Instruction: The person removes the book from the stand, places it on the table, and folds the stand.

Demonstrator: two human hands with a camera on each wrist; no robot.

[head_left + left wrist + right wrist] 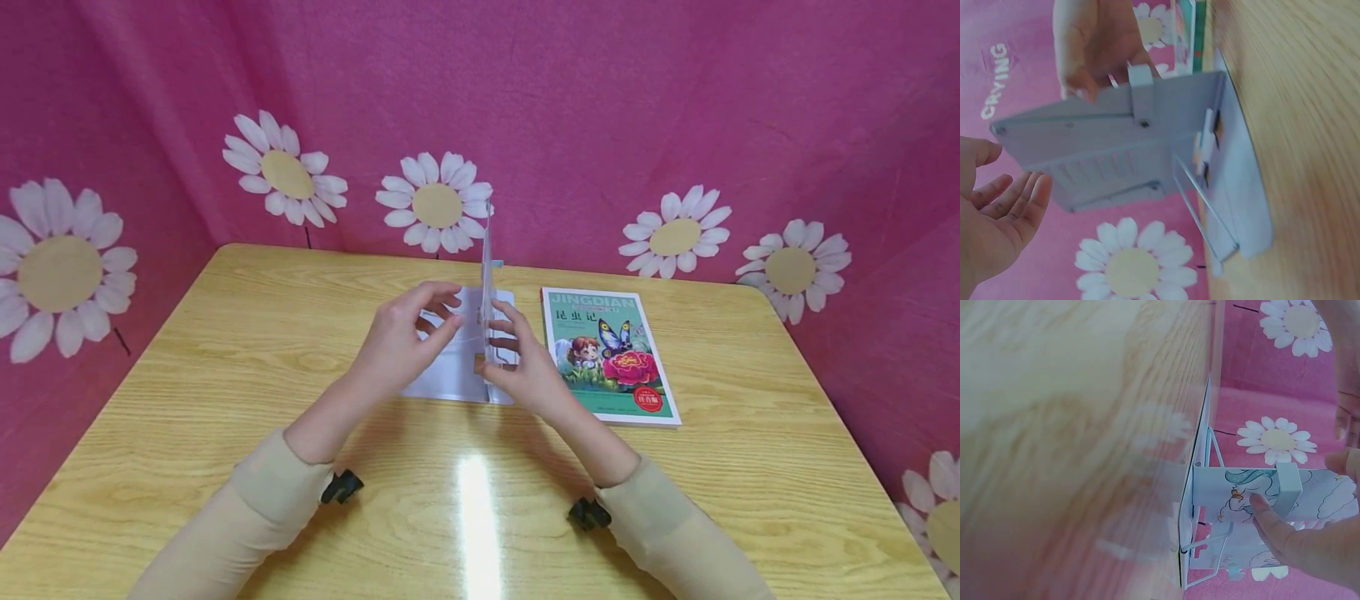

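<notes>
A pale book stand [442,379] has its base flat on the table and its panel upright, almost edge-on in the head view. My right hand [525,367] holds the panel at its near edge, fingers along the printed face. In the right wrist view, a fingertip lies on that cartoon-printed panel [1244,490] beside a pale clip [1288,487]. On the panel's other side, my left hand [412,329] hovers with loosely bent fingers and nothing in them. The left wrist view shows the panel's slotted back [1094,165] and wire supports [1204,209] at the base.
A green-covered book [607,354] with a butterfly and a red flower lies flat right of the stand. The wooden table [225,400] backs onto a pink curtain [555,108] with white daisies. Light glares off the table's near part.
</notes>
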